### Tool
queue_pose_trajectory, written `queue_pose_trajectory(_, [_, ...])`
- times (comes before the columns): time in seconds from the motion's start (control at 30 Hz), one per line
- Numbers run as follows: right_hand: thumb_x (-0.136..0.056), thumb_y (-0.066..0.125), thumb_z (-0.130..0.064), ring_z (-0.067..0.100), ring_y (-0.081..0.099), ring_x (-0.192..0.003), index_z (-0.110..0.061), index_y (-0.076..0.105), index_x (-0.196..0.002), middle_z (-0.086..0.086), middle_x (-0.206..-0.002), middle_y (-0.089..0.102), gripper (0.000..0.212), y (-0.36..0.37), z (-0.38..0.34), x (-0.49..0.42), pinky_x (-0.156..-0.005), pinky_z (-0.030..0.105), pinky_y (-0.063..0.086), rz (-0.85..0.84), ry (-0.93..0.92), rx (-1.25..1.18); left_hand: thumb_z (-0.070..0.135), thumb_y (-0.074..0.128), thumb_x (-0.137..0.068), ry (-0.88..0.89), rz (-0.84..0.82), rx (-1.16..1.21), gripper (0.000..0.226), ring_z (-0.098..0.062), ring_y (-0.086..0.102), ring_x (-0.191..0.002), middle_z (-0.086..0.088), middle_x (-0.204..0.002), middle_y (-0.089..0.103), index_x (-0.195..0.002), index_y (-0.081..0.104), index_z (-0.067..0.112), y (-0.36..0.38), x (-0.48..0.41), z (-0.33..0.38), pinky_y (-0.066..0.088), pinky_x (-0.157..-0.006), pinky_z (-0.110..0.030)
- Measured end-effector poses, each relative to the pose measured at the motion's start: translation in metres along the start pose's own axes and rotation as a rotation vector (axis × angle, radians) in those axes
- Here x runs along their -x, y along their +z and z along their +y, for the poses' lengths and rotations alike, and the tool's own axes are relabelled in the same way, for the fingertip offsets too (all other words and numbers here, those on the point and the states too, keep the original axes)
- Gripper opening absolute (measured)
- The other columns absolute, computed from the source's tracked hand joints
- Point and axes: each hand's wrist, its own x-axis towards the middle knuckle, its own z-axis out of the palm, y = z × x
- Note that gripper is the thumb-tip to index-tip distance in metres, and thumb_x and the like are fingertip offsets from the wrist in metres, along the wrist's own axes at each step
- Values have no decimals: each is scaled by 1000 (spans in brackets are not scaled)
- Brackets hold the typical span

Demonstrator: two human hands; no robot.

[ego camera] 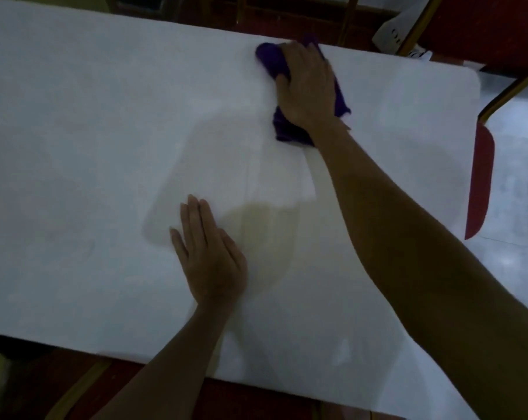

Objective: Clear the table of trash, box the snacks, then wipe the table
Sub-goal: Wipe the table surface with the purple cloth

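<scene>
A white table fills most of the view. My right hand lies flat on a purple cloth near the table's far edge, with the fingers straight and pressing down on it. The cloth is bunched, and parts of it show to the left, right and below the hand. My left hand rests flat on the table top near the front, fingers straight and together, holding nothing. A faint yellowish stain lies just right of the left hand.
Red chairs with gold frames stand around the table: one at the far right, one seat edge at the right side, another below the front edge. A white object with dark print lies beyond the far edge. Pale floor shows at right.
</scene>
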Motion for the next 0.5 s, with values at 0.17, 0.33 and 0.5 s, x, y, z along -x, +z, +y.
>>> queue_pose_trajectory(0.17, [-92, 53, -26, 26, 38, -144, -18, 53, -142, 3, -149, 51, 51, 42, -70, 87, -121, 48, 23, -71, -349, -104, 17, 33, -102, -13, -16, -9, 55, -23, 12, -153, -11, -163, 23, -154, 25, 3, 2, -1, -3, 14, -122, -52])
queue_pose_trajectory(0.33, [-97, 54, -25, 20, 29, -149, -22, 50, -146, -1, -154, 44, 49, 21, -39, 231, -123, 46, 18, -170, -310, -108, 22, 28, -102, 11, -20, -1, 56, -25, 12, -154, -12, -163, 22, -154, 25, 3, 3, -1, -5, 13, -122, -53])
queue_pose_trajectory(0.5, [-91, 58, -12, 28, 43, -141, -10, 55, -140, 9, -146, 53, 49, -29, 65, 269, -113, 55, 33, 137, 111, -66, 18, 26, -102, -6, -19, -4, 55, -24, 10, -154, -10, -164, 18, -155, 22, 3, 0, 0, 2, 13, -122, -53])
